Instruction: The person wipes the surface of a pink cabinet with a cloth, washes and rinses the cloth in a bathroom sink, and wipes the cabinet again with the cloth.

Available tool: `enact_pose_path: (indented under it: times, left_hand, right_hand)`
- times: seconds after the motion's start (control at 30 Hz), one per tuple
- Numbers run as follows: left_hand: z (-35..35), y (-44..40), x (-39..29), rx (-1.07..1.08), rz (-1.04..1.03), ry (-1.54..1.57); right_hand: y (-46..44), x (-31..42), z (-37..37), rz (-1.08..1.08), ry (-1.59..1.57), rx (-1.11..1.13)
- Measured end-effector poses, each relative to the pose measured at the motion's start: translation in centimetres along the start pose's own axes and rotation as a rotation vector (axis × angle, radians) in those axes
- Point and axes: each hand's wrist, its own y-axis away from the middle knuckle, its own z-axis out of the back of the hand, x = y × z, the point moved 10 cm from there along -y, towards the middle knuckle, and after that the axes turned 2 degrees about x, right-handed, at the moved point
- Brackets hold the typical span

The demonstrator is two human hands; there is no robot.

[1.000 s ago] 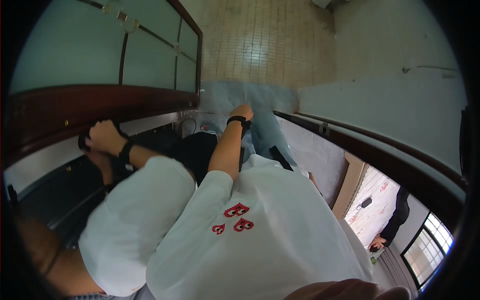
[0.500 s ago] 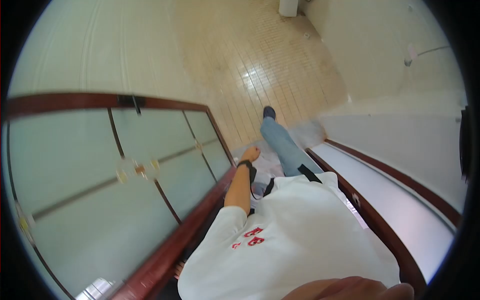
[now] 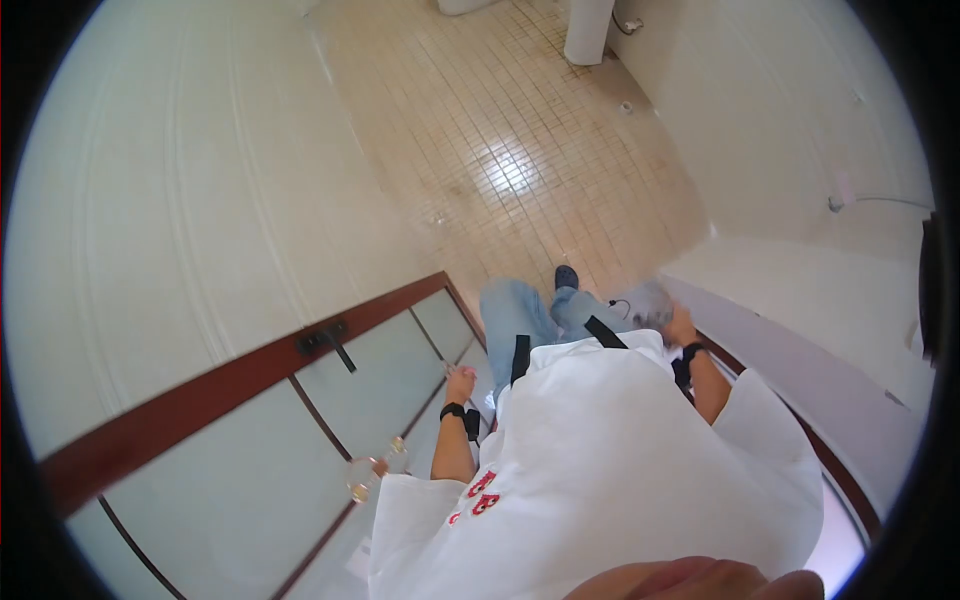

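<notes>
My left hand hangs beside my left leg, close to the frosted glass door. Its fingers are curled in, and I make out nothing in them. On the other side my right hand is low by my right leg, with fingers bent around or against a blurred grey thing. What that thing is does not show clearly. A short dark loop sticks out near it. Both wrists carry a black band.
The door's dark handle sits on its red-brown frame. Ahead lies a tan tiled floor with a white pedestal at the far end. A pale wall stands right, with a hose or cable on it.
I have moved forward through the doorway, and the door now lies lower left in view. My right hand has come into view with the grey thing. My left hand is lower and farther left.
</notes>
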Motion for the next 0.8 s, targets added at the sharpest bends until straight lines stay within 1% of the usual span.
enact_pose_path:
  times: [0.03,0.07,0.13,0.17,0.23,0.3,0.37,0.4,0.43,0.47,0.5,0.53,0.57,0.6,0.63,0.67,0.7,0.73,0.77,0.8]
  left_hand:
    - [1.1,-0.1,0.3,0.05,0.093,-0.015]
    - [2.8,-0.5,-0.4,0.058,0.089,-0.028]
    - [4.9,-2.1,-0.7,0.104,0.298,0.318]
    - [5.5,-4.1,-3.0,0.117,0.285,0.301]
    - [9.6,-8.0,-5.7,0.035,0.256,0.291]
    - [13.0,-13.6,-10.1,0.054,0.174,0.231]
    - [17.9,-21.2,-16.8,0.002,-0.222,-0.153]
    - [21.5,-17.6,-26.2,0.002,-0.28,-0.071]
    - [22.3,-24.8,-23.8,-0.041,-0.229,0.004]
    - [24.6,-26.2,-29.2,-0.03,-0.373,-0.012]
    - [27.2,-26.4,-36.5,-0.026,-0.519,-0.023]
    - [29.1,-26.8,-42.8,-0.011,-0.564,-0.011]
    - [30.6,-27.0,-48.4,0.002,-0.606,-0.003]
    - [31.4,-18.3,-52.7,-0.019,-0.819,0.021]
    - [31.6,-14.7,-56.6,0.013,-0.956,0.059]
    - [31.1,-12.5,-60.8,0.075,-0.969,0.008]
    - [30.0,-9.0,-64.6,0.108,-0.992,-0.05]
    - [28.6,-5.6,-68.2,0.113,-1.072,-0.045]
    - [26.8,-3.2,-71.5,0.127,-1.144,-0.029]
    - [24.6,-1.8,-74.1,0.127,-1.168,-0.051]
  right_hand:
    - [-2.7,3.7,2.3,-0.022,0.048,0.061]
    - [-5.5,6.9,4.8,0.01,-0.027,-0.007]
    - [-9.1,12.6,10.9,0.098,-0.185,-0.173]
    - [-10.3,15.2,15.0,0.156,-0.272,-0.267]
    - [-11.8,21.6,19.8,0.244,-0.715,-0.25]
    - [-14.5,25.6,22.8,0.215,-0.868,-0.184]
    - [-14.7,31.4,26.0,0.24,-1.085,0.011]
    - [-12.0,34.3,27.4,0.209,-1.281,-0.032]
    - [-10.5,38.5,29.9,0.204,-1.454,-0.087]
    - [-9.4,41.5,31.3,0.19,-1.454,-0.118]
    - [-9.3,45.0,32.9,0.24,-1.512,-0.124]
    - [-9.6,48.1,34.6,0.303,-1.572,-0.131]
    - [-10.5,50.4,36.0,0.305,-1.579,-0.153]
    - [-1.8,48.0,36.8,0.424,-1.656,-0.109]
    - [-0.1,48.5,36.5,0.457,-1.699,-0.04]
    - [0.6,49.6,36.8,0.468,-1.721,-0.063]
    - [1.6,50.6,37.2,0.559,-1.684,-0.017]
    - [2.2,51.3,37.9,0.646,-1.641,0.017]
    - [2.0,51.6,38.6,0.672,-1.657,-0.005]
    - [2.2,52.3,38.6,0.727,-1.644,0.049]
